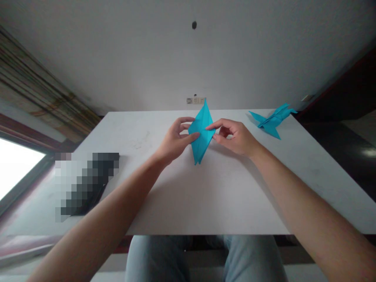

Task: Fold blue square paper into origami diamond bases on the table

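Observation:
A blue folded paper, shaped like a tall diamond, is held up above the white table. Its top comes to one point, and its lower end splits into two narrow tips. My left hand grips the left side, thumb across the front and fingers behind. On the right edge, my right hand pinches the paper, with the index finger lying on the front face near the middle and the thumb at the edge.
A finished-looking blue origami bird lies at the table's back right. A dark, pixelated object rests at the left. The white table meets a wall with sockets; a window is on the left.

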Motion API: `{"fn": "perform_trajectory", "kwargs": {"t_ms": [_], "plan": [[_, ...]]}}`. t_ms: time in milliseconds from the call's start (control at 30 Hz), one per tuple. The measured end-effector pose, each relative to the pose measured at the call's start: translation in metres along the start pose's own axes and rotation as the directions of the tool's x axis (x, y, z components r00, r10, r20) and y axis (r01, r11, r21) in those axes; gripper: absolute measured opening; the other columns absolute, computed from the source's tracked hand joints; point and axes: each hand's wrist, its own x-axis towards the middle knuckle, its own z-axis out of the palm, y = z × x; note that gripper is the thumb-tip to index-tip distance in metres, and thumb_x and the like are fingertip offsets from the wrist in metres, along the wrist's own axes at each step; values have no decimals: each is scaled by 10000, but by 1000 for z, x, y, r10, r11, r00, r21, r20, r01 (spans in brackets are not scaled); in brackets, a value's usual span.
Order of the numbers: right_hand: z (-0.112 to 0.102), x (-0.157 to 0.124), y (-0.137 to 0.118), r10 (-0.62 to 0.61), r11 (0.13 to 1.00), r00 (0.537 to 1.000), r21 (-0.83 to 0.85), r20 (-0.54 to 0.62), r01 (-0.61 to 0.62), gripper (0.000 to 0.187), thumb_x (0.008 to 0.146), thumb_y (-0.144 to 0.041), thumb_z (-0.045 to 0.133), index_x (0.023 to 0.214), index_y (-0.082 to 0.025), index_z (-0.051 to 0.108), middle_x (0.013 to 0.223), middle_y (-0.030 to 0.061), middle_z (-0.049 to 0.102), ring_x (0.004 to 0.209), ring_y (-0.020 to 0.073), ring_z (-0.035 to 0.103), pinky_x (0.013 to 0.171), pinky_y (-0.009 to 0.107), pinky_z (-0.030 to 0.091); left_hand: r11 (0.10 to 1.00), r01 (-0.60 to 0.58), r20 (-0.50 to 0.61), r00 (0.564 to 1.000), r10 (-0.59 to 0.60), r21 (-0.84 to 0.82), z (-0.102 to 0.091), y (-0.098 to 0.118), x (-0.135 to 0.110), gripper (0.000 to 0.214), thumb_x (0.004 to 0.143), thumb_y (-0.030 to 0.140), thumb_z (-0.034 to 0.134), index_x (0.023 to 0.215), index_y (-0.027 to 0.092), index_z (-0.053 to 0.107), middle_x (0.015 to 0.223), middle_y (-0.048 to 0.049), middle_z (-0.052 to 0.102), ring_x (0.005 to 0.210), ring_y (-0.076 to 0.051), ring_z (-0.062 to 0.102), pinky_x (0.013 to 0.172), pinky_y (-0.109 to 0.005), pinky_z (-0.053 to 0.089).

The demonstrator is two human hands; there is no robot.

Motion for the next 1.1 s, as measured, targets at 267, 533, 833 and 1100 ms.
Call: {"fn": "perform_trajectory", "kwargs": {"t_ms": [267,533,833,1100], "plan": [[-11,-1,14,-25,983,982,-175,186,58,371,842,-283,924,1212,-278,948,1012,45,757,894,241,699,823,408,573,936,-26,266,961,-73,351,-18,-5,4,456,931,352,912,1363,231,835,947,-28,799,678,-142,645,629,-274,527],[-9,1,22,-16,960,931,-254,365,116,403,760,-427,1096,1130,-347,959,1196,77,811,1197,353,702,1198,604,537,627,-372,332,925,186,685,-16,-1,1,267,862,347,988,1103,268,904,1323,-119,779,1245,-330,713,1165,-513,550],[-6,1,23,4,982,937,-178,351,62,225,961,-518,934,951,-294,932,1018,55,791,875,228,672,841,398,517,630,-422,503,862,58,652,-13,9,-4,221,940,485,921,943,274,855,945,-10,845,855,-210,747,981,-389,497],[2,0,40,101,969,977,-240,190,-54,415,877,-394,1012,1252,-281,876,1256,105,734,1091,309,706,986,471,616,671,-272,319,946,55,690,-18,-4,0,394,855,378,955,1211,242,855,1116,-72,855,921,-234,751,890,-361,569]]}}
